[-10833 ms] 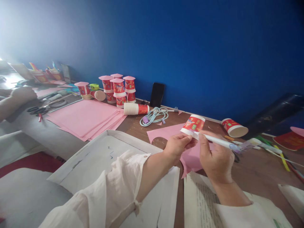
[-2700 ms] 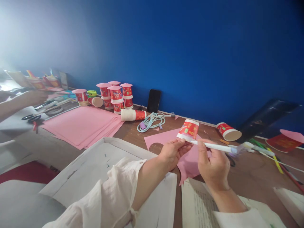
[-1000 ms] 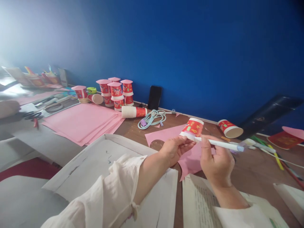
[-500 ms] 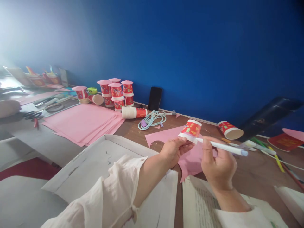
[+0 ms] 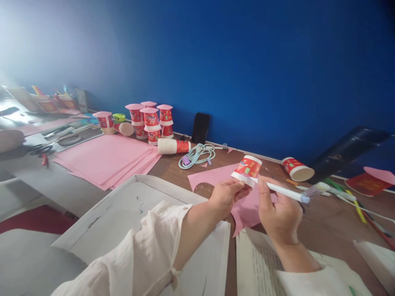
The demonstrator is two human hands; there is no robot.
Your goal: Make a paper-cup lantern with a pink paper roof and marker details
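Note:
My left hand [image 5: 226,197] grips a red printed paper cup [image 5: 247,165] by its white rim, the cup tilted with that rim toward me. In my right hand [image 5: 280,211] is a white pen [image 5: 286,192], pinched between thumb and fingers. Its tip meets the cup near the white band at the rim. Beneath both hands lies a pink paper sheet [image 5: 203,177] with curved pieces cut out of it. Another red paper cup [image 5: 298,169] rests on its side to the right.
Red cups with pink paper tops [image 5: 151,117] stand stacked by the blue wall. Nearby are a pile of pink sheets [image 5: 101,158], nested cups [image 5: 168,146], a coiled cable [image 5: 197,156], a phone [image 5: 200,128] and scissors [image 5: 40,149]. Another person's hand [image 5: 12,140] is at far left.
My right hand and the pen have shifted left, bringing the tip further across the cup near its rim. The cup has turned slightly in my left hand.

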